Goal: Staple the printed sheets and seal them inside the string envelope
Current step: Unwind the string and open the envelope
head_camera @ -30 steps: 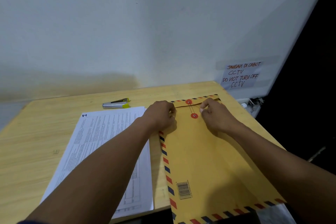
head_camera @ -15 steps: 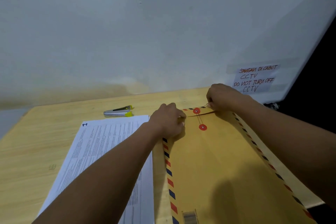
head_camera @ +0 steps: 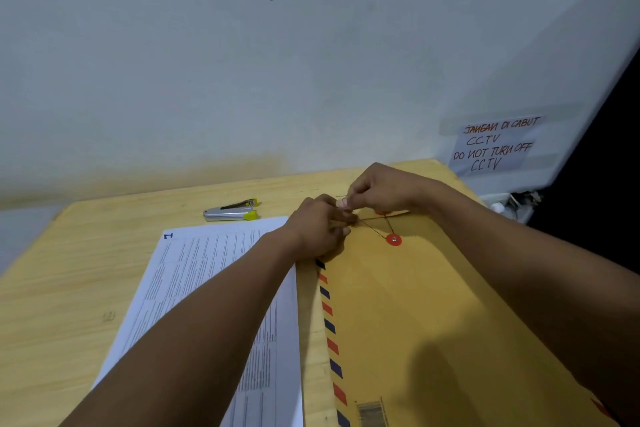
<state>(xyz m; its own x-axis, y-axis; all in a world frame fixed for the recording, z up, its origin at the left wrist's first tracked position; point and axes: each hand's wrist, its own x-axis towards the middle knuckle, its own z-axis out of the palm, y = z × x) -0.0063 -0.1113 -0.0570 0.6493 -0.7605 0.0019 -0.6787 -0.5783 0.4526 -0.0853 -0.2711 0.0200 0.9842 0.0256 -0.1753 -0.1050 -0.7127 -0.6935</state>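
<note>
A brown string envelope (head_camera: 408,315) with red and blue striped edges lies on the right half of the wooden table (head_camera: 69,288). Its lower red button (head_camera: 393,239) shows; the upper button is mostly hidden under my right hand (head_camera: 384,189). My right hand pinches the thin string (head_camera: 372,229) near the flap's left end, and the string runs taut to the buttons. My left hand (head_camera: 320,229) presses on the envelope's upper left corner, fingers curled. The printed sheets (head_camera: 207,288) lie flat left of the envelope. A silver stapler (head_camera: 231,211) with yellow tips rests behind the sheets.
A white wall rises right behind the table. A handwritten paper notice (head_camera: 495,144) is taped on a white panel at the right. Small white fittings (head_camera: 512,203) sit beyond the table's right back corner. Dark space lies to the far right.
My right hand has moved left from the flap's right side to its left end, drawing the string out across the buttons. My left hand has stayed on the envelope's corner. The view shifted closer.
</note>
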